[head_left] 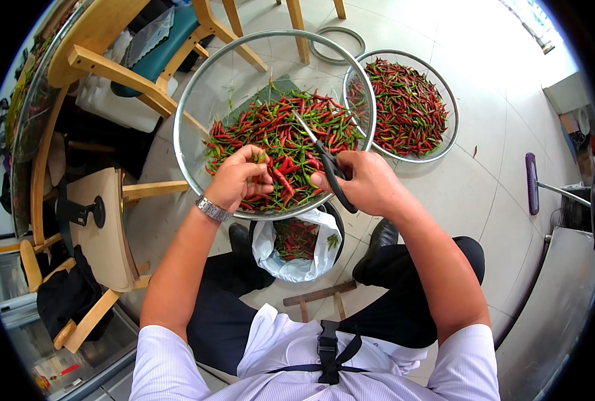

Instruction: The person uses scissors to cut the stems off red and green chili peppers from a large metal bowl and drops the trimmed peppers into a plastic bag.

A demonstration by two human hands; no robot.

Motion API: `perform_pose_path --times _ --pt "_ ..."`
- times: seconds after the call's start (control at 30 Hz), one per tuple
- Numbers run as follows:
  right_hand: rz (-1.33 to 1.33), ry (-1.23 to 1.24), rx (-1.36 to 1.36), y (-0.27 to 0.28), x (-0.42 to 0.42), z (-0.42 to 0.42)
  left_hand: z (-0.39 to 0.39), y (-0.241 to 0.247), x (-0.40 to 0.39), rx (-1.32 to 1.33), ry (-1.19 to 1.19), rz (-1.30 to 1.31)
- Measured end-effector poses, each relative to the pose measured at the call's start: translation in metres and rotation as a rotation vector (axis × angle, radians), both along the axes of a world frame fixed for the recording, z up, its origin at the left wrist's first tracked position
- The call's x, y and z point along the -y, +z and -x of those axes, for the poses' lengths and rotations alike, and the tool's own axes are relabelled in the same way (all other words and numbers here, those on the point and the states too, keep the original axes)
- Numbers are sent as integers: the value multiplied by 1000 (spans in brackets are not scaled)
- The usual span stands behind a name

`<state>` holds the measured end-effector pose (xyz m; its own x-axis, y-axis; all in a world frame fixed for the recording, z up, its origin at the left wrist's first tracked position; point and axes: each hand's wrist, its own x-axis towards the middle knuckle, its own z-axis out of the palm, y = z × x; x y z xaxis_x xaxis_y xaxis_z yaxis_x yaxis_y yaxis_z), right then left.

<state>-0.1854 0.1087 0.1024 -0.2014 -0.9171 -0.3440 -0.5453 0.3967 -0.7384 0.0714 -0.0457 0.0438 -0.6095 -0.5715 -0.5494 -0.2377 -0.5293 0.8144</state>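
Note:
Over the near part of a large round wire-mesh sieve [178, 135], both my hands are at work height. My left hand [242, 174] wears a metal-band watch [213, 208] at the wrist and pinches a small greenish chili pepper [262, 157] between thumb and fingers. Black-handled scissors [333, 173] are in my right hand [372, 181], their blades pointing away over the heap. Whether the blades are parted is hard to tell. Red and green chili peppers [282, 125], many with green stems, fill the sieve. Below its near rim sits a bin lined with a white plastic bag [307, 273], holding chilies and green scraps.
A second mesh sieve [455, 128] heaped with chilies [405, 108] rests on the tiled floor at the right. A metal ring [338, 60] lies behind it. Wooden chairs [127, 70] crowd the left. A purple mop head [532, 184] and metal cabinet [553, 311] stand right.

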Motion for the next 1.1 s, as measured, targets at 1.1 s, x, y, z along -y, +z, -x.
perform_pose_path --times 1.1 --pt "-313 271 188 -30 -5 -8 -1 -8 -13 -170 -85 -231"
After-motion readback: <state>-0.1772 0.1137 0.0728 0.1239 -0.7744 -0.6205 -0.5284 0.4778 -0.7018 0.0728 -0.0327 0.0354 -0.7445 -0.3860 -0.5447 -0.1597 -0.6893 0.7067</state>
